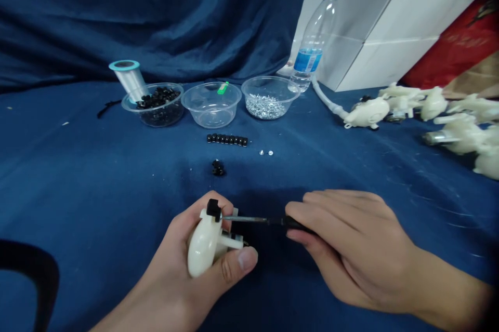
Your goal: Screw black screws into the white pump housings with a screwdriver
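The left hand (183, 254) is curled closed around a white plastic housing (201, 249), cradling it in the palm with the thumb (237, 263) pressed across the near side. A small black block (213, 210) sits on the housing's upper end, and a short white peg (232, 242) sticks out to the right. The right hand (346, 249) is nearly closed on the black handle of a slim screwdriver (253, 219), gripping it between thumb and fingers. The screwdriver lies almost level, with its steel shaft reaching left. Its tip meets the housing just beside the black block, though the exact contact point is too small to make out.

Both hands work just above the near edge of a dark blue cloth (78, 191). Farther out on it, a small heap of black parts (218, 168) lies nearest the hands, with a neat row of black blocks (227, 139) beyond and two tiny silver screws (265, 153) to the right. At the far side stand three clear plastic bowls: the left one holds black parts (153, 114), the middle one a green-tipped item (212, 111), and the right one silver screws (267, 106). A spool of clear line (127, 80) leans on the left bowl. Far right, white plastic assemblies (432, 108) lie heaped near a water bottle (314, 36).
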Demonstrator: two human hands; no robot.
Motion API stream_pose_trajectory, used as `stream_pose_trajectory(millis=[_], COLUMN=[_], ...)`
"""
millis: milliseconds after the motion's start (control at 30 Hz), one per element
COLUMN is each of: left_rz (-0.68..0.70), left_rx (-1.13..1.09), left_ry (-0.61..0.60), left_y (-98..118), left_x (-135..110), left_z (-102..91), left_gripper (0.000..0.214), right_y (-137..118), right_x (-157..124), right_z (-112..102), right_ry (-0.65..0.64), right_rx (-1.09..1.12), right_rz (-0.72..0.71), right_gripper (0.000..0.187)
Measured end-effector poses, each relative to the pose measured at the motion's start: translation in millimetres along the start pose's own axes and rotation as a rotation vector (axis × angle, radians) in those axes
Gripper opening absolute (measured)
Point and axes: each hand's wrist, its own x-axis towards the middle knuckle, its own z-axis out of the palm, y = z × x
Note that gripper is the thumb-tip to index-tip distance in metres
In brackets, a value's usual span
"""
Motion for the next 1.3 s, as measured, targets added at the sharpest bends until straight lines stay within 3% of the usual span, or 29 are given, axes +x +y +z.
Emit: stream_pose_trajectory(millis=[567, 767, 900, 1167, 1300], left_rz=[-0.034, 0.003, 0.072, 0.15, 0.157], left_rx=[0.062, -0.017, -0.062, 0.196, 0.156], left_ry=[-0.006, -0.102, -0.112, -0.077, -0.111], left_y=[0, -1, 0, 4, 0], left_x=[0, -2, -2, 1, 6], left_z=[3.3, 8.2, 12.1, 4.6, 2.8], left_gripper=[0.066, 0.041, 0.039, 0.033, 0.031], right_y=[-6, -9, -14, -22, -23], right_x=[0, -2, -6, -10, -12], right_z=[3, 0, -2, 1, -2], right_ry=[0.025, -0.001, 0.016, -0.004, -0.019], right_rx=[-0.166, -0.101, -0.008, 0.222, 0.219], right_rz=[-0.06, -0.062, -0.024, 0.178, 0.238], right_gripper=[0.01, 0.01, 0.013, 0.017, 0.017])
